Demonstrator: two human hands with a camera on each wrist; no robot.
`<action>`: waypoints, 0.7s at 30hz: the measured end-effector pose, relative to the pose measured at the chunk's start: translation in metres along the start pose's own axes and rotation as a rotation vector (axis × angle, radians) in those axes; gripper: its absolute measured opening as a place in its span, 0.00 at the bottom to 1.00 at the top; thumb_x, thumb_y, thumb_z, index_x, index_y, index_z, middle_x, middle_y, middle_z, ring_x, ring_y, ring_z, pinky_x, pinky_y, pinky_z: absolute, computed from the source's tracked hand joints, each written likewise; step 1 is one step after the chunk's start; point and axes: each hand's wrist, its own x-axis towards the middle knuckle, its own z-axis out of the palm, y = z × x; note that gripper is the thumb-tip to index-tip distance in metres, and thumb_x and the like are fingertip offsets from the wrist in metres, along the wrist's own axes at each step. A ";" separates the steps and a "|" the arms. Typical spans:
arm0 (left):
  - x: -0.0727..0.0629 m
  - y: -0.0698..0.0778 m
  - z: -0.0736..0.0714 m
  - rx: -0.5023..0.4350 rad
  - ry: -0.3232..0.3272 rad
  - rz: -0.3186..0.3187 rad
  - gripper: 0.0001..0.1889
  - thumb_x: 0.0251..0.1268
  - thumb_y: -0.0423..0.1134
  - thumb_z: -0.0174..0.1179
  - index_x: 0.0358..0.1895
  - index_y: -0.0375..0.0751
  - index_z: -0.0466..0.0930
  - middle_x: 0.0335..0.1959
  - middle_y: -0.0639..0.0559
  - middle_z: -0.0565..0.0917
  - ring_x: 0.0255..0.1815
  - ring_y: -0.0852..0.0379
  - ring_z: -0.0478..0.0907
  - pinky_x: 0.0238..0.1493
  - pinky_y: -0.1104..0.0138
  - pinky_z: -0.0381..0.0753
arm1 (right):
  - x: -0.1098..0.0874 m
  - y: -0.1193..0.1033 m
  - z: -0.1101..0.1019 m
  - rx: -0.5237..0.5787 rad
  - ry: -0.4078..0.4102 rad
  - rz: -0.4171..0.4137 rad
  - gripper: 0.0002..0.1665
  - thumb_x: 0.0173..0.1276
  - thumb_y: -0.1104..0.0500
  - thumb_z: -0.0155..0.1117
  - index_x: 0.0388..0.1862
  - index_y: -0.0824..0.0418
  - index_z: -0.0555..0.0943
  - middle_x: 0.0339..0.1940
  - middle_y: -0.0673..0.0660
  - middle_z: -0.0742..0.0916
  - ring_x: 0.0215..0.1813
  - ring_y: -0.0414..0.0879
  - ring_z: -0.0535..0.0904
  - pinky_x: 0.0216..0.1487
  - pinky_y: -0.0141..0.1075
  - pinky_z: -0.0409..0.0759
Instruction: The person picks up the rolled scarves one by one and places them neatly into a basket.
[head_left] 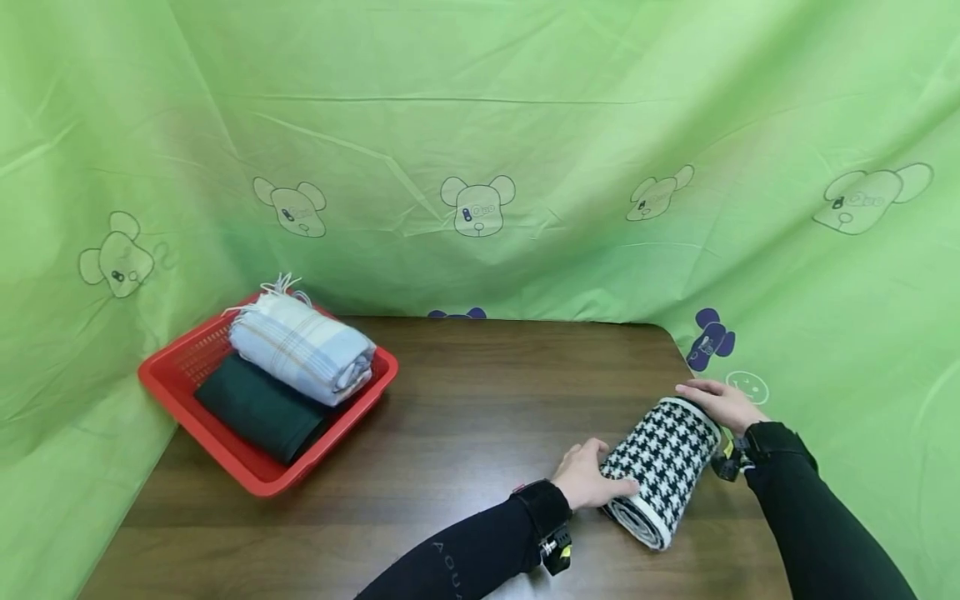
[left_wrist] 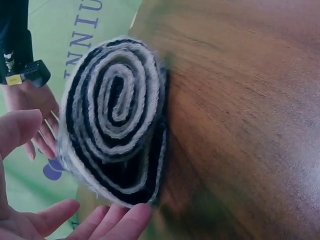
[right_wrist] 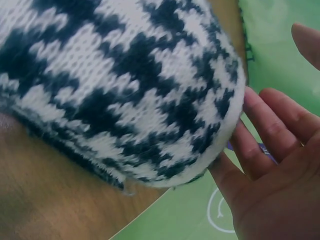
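A rolled black-and-white houndstooth knit scarf (head_left: 660, 467) lies on the wooden table at the right, its spiral end (left_wrist: 117, 100) facing my left wrist camera. My left hand (head_left: 587, 477) is at its near left end, thumb and fingers spread around the roll. In the left wrist view, the fingertips of that left hand (left_wrist: 75, 220) touch the roll's edge and the thumb stands apart from it. At the far end is my right hand (head_left: 722, 404). Seen from the right wrist, the right hand (right_wrist: 275, 165) has extended fingers touching the scarf's white border.
A red plastic basket (head_left: 206, 437) stands at the left of the brown table (head_left: 465, 400). In it lie a folded dark green cloth (head_left: 258, 407) and a rolled light blue plaid scarf (head_left: 303, 346) with white fringe. Green printed fabric (head_left: 480, 125) hangs behind and along both sides.
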 end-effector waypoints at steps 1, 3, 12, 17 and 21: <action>-0.001 0.000 0.001 -0.003 0.000 -0.011 0.34 0.53 0.55 0.80 0.62 0.47 0.81 0.51 0.50 0.83 0.56 0.55 0.80 0.56 0.66 0.80 | 0.000 0.001 0.000 0.001 -0.008 0.004 0.53 0.85 0.36 0.49 0.81 0.82 0.53 0.80 0.86 0.57 0.78 0.83 0.53 0.75 0.71 0.60; -0.002 0.000 0.004 -0.003 0.003 -0.028 0.35 0.52 0.55 0.81 0.62 0.48 0.80 0.51 0.50 0.82 0.56 0.55 0.80 0.56 0.66 0.80 | 0.001 0.002 0.002 -0.004 -0.023 0.013 0.54 0.85 0.36 0.49 0.81 0.82 0.53 0.79 0.86 0.57 0.78 0.83 0.53 0.75 0.71 0.60; -0.002 -0.004 0.014 0.036 0.017 -0.057 0.36 0.49 0.56 0.83 0.60 0.49 0.80 0.48 0.51 0.82 0.52 0.56 0.80 0.52 0.67 0.80 | 0.005 0.014 0.005 -0.095 -0.055 0.023 0.53 0.84 0.36 0.50 0.78 0.84 0.56 0.76 0.89 0.60 0.75 0.84 0.58 0.73 0.70 0.66; -0.002 -0.003 0.016 0.038 0.017 -0.067 0.36 0.48 0.57 0.83 0.60 0.50 0.79 0.47 0.52 0.81 0.51 0.56 0.80 0.52 0.67 0.80 | 0.006 0.019 0.005 -0.136 -0.081 0.051 0.56 0.83 0.34 0.49 0.77 0.86 0.56 0.74 0.89 0.64 0.71 0.82 0.66 0.70 0.67 0.71; -0.004 0.000 0.016 0.038 0.014 -0.064 0.37 0.47 0.57 0.83 0.59 0.49 0.79 0.47 0.51 0.81 0.51 0.56 0.79 0.51 0.68 0.79 | 0.007 0.020 0.005 -0.141 -0.106 0.064 0.59 0.82 0.32 0.48 0.76 0.87 0.56 0.73 0.89 0.65 0.70 0.81 0.67 0.69 0.66 0.72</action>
